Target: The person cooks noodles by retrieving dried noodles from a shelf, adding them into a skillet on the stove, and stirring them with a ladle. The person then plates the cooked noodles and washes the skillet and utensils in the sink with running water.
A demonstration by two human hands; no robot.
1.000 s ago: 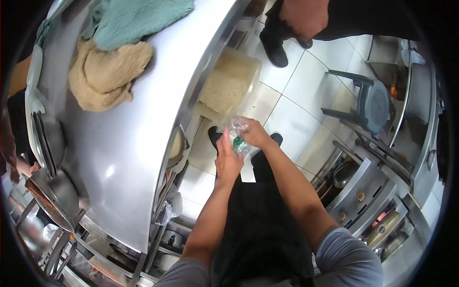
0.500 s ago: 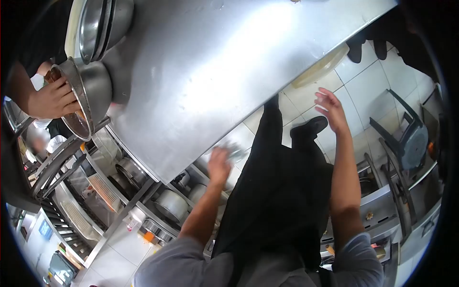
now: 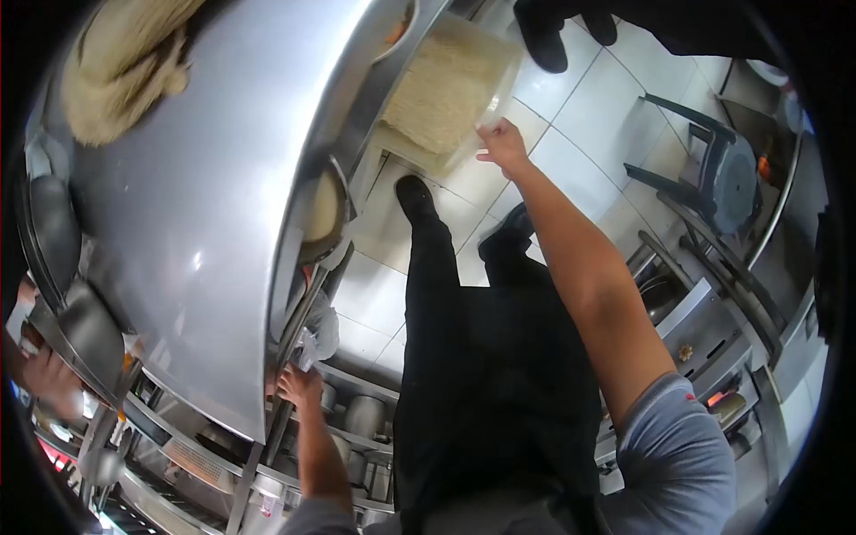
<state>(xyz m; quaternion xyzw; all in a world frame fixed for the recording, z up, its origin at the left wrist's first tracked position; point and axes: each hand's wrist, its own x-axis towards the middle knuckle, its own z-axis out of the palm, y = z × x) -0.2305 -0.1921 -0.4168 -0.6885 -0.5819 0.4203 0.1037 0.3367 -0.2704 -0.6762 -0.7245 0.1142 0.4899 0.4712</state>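
My right hand (image 3: pixel 501 148) is at the near right corner of a translucent plastic tub (image 3: pixel 455 160), its fingers closed on the rim. A pale, stringy mass (image 3: pixel 437 89) fills the tub, which is low beside the steel table. Under the table's edge, my left hand (image 3: pixel 300 387) is closed on a crumpled clear plastic bag (image 3: pixel 321 332). The bag bunches up just beyond the fingers.
The steel table (image 3: pixel 223 178) fills the left, with a beige stringy heap (image 3: pixel 120 71) on it. Metal bowls (image 3: pixel 89 334) stand by a co-worker's hand (image 3: pixel 53 379). A grey stool (image 3: pixel 731 183) and another person's shoes (image 3: pixel 544 40) are at right.
The view has swung, bringing the beige heap and more of the tub into sight. My right hand has gone from empty air to the tub's rim. My left hand has moved under the table edge.
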